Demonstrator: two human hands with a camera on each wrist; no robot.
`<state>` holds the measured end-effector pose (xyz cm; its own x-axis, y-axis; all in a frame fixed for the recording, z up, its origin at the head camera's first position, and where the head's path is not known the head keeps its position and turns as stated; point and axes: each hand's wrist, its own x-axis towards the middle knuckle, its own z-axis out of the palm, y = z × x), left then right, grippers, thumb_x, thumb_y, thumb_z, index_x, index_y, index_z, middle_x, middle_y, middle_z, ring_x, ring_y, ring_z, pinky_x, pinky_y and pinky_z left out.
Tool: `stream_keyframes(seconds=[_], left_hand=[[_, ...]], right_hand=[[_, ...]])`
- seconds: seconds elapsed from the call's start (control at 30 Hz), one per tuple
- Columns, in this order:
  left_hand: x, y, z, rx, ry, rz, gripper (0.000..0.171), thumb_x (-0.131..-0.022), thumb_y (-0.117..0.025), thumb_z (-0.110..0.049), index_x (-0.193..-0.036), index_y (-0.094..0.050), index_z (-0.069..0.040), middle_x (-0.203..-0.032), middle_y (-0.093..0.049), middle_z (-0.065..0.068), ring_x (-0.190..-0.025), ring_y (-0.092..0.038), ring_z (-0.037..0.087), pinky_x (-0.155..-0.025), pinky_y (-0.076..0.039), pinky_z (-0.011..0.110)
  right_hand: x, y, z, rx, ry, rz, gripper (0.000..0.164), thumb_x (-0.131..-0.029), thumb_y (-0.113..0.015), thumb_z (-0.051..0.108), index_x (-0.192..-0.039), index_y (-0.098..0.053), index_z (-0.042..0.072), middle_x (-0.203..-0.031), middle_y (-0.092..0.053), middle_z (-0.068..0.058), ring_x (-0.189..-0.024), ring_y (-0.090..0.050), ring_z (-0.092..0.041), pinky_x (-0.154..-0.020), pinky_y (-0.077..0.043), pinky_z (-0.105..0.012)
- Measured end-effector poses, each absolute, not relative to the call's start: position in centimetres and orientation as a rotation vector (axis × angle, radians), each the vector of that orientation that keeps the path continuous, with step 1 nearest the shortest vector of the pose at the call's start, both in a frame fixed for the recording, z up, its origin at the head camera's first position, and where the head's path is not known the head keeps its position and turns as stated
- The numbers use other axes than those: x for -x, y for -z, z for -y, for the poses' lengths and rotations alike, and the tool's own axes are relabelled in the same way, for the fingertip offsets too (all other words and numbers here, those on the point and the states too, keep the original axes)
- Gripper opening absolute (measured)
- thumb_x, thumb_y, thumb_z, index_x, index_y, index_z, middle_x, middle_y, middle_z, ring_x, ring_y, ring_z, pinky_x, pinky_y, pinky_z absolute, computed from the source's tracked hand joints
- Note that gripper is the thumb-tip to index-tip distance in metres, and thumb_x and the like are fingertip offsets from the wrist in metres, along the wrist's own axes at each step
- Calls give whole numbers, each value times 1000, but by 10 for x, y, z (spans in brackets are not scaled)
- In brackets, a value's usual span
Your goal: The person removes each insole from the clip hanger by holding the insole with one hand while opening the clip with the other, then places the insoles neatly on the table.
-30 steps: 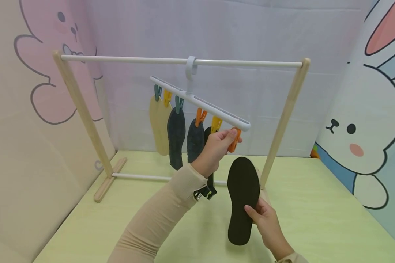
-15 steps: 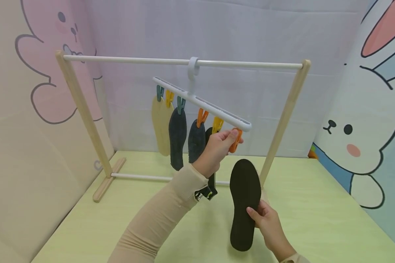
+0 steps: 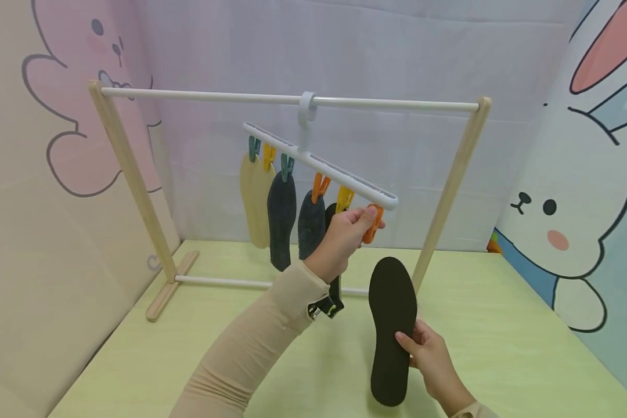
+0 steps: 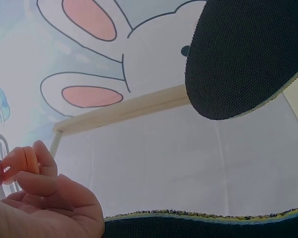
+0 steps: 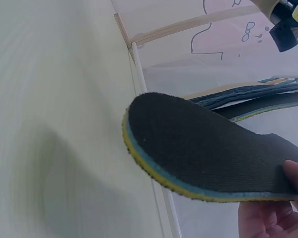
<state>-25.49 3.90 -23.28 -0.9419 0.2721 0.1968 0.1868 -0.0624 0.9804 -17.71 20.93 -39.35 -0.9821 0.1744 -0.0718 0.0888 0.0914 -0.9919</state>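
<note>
In the head view my left hand (image 3: 341, 239) pinches an orange clothespin (image 3: 373, 229) under the near right end of a white hanger (image 3: 334, 169). The left wrist view has this orange clothespin (image 4: 31, 161) between thumb and fingers. Below and to the right, my right hand (image 3: 432, 359) holds a black insole (image 3: 393, 313) upright by its side edge, thumb on the face. Its blue and yellow layered edge appears in the right wrist view of the insole (image 5: 203, 153). The insole's top stands a little below the clothespin, apart from it.
The hanger hooks over the rod (image 3: 397, 103) of a wooden rack (image 3: 136, 180). Green, yellow and orange clips hold several insoles, among them a beige pair (image 3: 256, 203) and a dark blue one (image 3: 281, 220). The last dark insole is partly behind my left arm. A pale green table (image 3: 501, 337) lies below.
My right hand has lowered the black insole slightly and shifted it to the right, away from the orange clothespin. My left hand keeps its pinch on the clothespin.
</note>
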Motion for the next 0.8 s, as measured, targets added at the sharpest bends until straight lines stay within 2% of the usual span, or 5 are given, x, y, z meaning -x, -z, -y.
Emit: stream_keyframes(seconds=[0.43, 0.8], left_hand=[[253, 232, -38, -553, -2188, -2103, 34, -101, -50, -26, -107, -66, 4, -84, -62, 0, -68, -40, 12, -63, -33, 23], [254, 230, -40, -555, -2197, -2084, 33, -101, -51, -23, -112, -65, 4, -86, -63, 2, -69, -41, 12, -63, -33, 23]], right_hand=[[175, 395, -217, 302, -2036, 2312, 36, -93, -57, -3, -127, -48, -13, -98, -66, -10, -78, -63, -14, -64, -55, -36], [170, 397, -230, 344, -1979, 2349, 33, -93, -57, -2, -124, -49, -13, -102, -66, -13, -79, -63, -13, -66, -54, -37]])
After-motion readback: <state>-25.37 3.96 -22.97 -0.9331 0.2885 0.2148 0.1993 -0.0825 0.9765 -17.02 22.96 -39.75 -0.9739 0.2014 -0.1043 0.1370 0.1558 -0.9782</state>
